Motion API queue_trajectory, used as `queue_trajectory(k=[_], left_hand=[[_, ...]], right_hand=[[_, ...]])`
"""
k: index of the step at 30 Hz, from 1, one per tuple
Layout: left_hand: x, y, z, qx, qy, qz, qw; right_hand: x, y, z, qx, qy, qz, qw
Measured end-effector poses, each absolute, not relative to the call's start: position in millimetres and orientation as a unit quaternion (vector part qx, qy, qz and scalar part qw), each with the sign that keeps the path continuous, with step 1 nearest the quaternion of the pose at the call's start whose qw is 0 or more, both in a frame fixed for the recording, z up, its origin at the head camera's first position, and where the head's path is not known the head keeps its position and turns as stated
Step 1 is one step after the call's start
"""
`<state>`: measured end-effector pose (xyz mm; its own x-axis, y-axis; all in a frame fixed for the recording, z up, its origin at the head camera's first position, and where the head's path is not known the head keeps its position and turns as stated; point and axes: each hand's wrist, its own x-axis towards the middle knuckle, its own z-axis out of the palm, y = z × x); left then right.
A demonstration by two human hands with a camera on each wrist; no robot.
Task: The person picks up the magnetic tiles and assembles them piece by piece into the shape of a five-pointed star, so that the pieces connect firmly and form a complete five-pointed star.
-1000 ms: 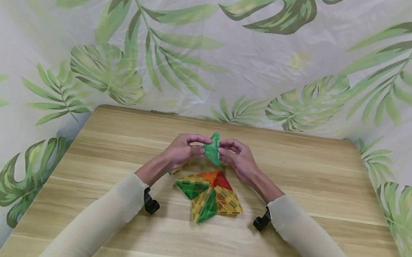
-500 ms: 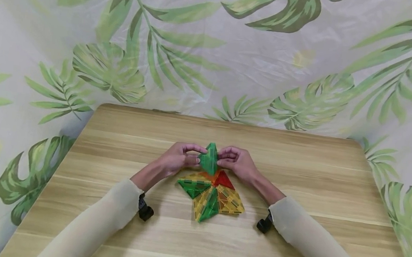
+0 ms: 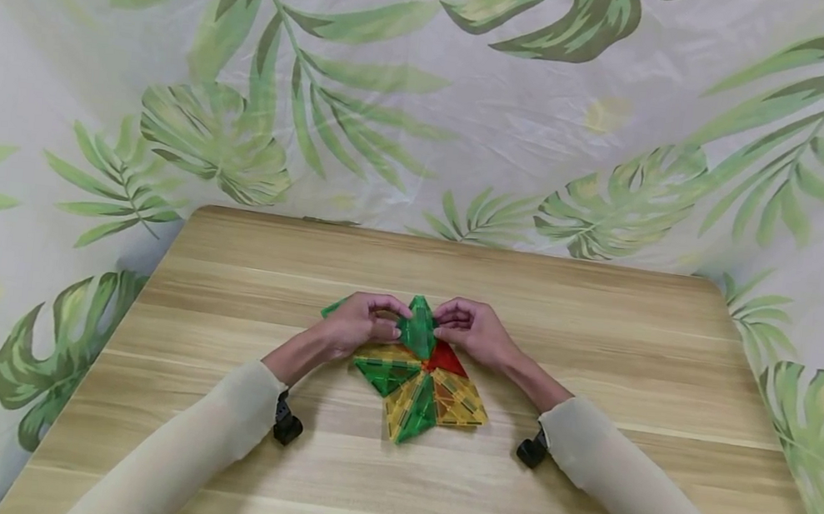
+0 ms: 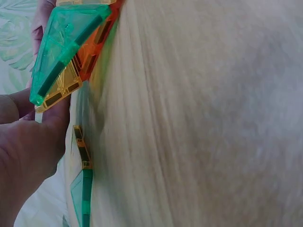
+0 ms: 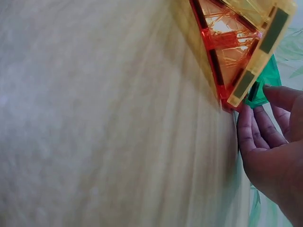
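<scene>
Between both hands, at the far side of a ring of see-through magnetic tiles [image 3: 460, 409], stands a green triangular magnetic tile piece [image 3: 417, 329]. My left hand [image 3: 360, 319] pinches its left side with thumb and fingers. From the right, my right hand [image 3: 475, 331] holds its other edge; in the right wrist view the thumb and fingers meet the green tile [image 5: 268, 82]. The ring has yellow, green, orange and red triangles that rise toward the middle. A red tile [image 3: 449, 360] lies just below my right fingers. The orange part is mostly hidden in the head view.
Another green tile [image 3: 333, 308] lies on the wooden table [image 3: 583, 493] behind my left hand, joined to a yellow tile [image 4: 81, 146] in the left wrist view. A leaf-patterned cloth [image 3: 366, 118] hangs behind the table. Each wrist wears a black camera [image 3: 287, 426].
Both hands have brought the green tile piece down and toward me, from above the table's far part to the ring's far side. The ring has stayed in place.
</scene>
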<state>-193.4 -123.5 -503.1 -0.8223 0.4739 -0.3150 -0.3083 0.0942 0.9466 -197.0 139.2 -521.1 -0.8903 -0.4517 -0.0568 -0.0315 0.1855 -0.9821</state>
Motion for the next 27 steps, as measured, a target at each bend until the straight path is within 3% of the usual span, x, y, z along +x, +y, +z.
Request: queue_trajectory(k=[11, 20, 27], left_hand=[[-193, -126, -493, 0.145, 0.779, 0.556, 0.251], [-200, -122, -475, 0.239, 0.842, 0.468, 0.124], [-207, -119, -481, 0.304, 0.811, 0.477, 0.148]], right_hand=[[-194, 140, -518, -0.190, 0.799, -0.550, 0.150], [-175, 156, -503, -0.187, 0.832, -0.509, 0.115], [-135, 167, -495, -0.267, 0.844, -0.459, 0.068]])
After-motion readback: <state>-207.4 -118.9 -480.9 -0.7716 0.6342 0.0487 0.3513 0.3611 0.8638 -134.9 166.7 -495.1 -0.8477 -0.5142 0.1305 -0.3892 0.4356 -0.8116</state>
